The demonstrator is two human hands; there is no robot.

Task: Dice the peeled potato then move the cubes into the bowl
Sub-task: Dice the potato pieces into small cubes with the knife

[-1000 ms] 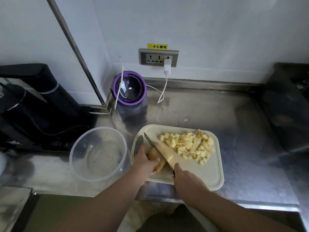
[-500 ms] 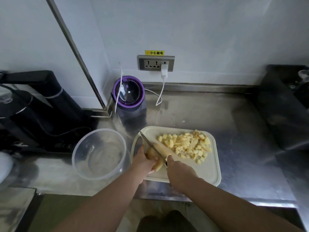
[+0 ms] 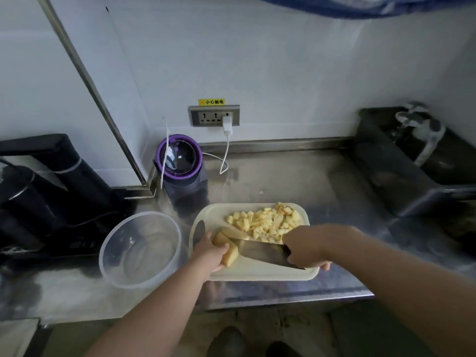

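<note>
Two things differ from half a second ago, both on the right side. The right hand was at the middle of the near edge of the cutting board. It now sits further right, over the near fringe of the cubes. The knife pointed away from the person towards the far left corner of the board. It now lies crosswise, its broad flat turned up to the camera and its tip end pointing left. The left hand has kept its place at the board's left end.

On the steel counter the board lies near the front edge. The clear bowl stands just beside it on the left, with no potato in it. The cubes are heaped on the far right part of the board. The uncut potato piece lies at the near left, between the two hands. It touches the left hand, and the blade's left end meets its right side. A paler slab of potato lies just behind it.

The left hand's fingers curl over the top of the potato piece and pin it to the board. The right hand is wrapped round the knife's handle, which the fist hides. The two hands are apart, with the length of the blade between them.
</note>
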